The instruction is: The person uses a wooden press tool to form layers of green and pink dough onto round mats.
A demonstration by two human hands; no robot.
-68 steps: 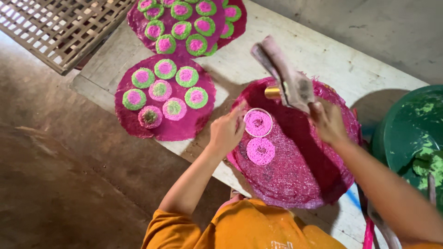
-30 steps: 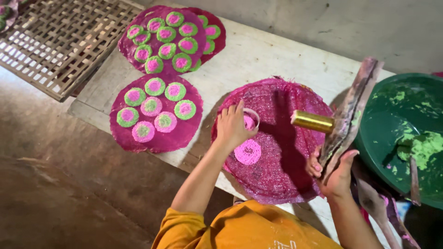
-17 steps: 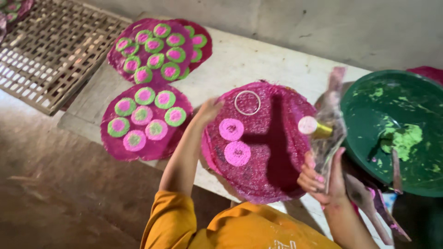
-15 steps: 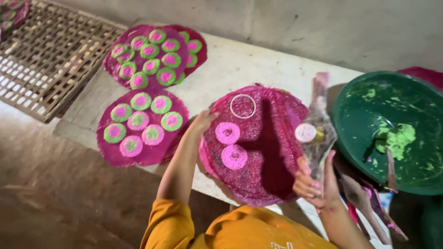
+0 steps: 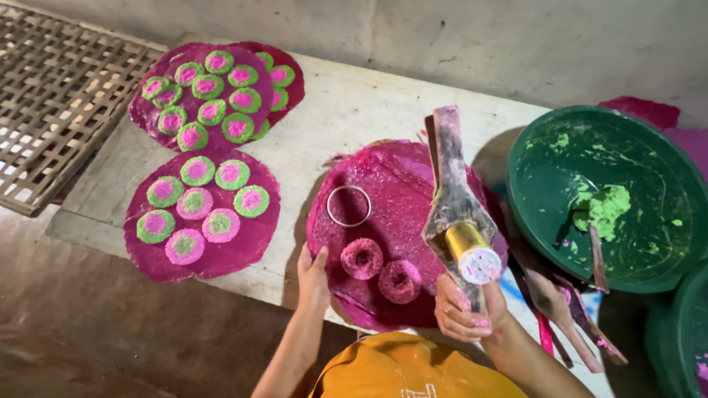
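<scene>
The right hand (image 5: 466,309) is clamped around the handle of a flat paddle (image 5: 451,199), which tilts up and away over the magenta mat (image 5: 402,184); a short gold tube (image 5: 472,252) with a pink-speckled end sits against the paddle's face, just above the fingers. The left hand (image 5: 313,276) rests on the mat's near-left edge, fingers together and pressing the rim, closed on nothing.

On this mat lie two pink rings of paste (image 5: 380,269) (each with a dimple at its centre), side by side near the front edge, between the two hands. A bare metal ring (image 5: 349,206) lies on the mat behind them, apart from both.

To the right, a green basin (image 5: 546,169) holds a lump of green paste (image 5: 603,208) and green smears on its wall; a thin stick (image 5: 594,254) leans inside it. Part of a second green basin (image 5: 682,339) shows at the right edge; its contents cannot be seen.

To the left, two more mats carry finished discs: the nearer mat (image 5: 221,254) holds seven pink-and-green ones, the farther mat (image 5: 147,114) a dozen or so, closely packed. All sit on a pale table (image 5: 354,110). A wooden lattice (image 5: 51,110) lies beyond the table's left end.
</scene>
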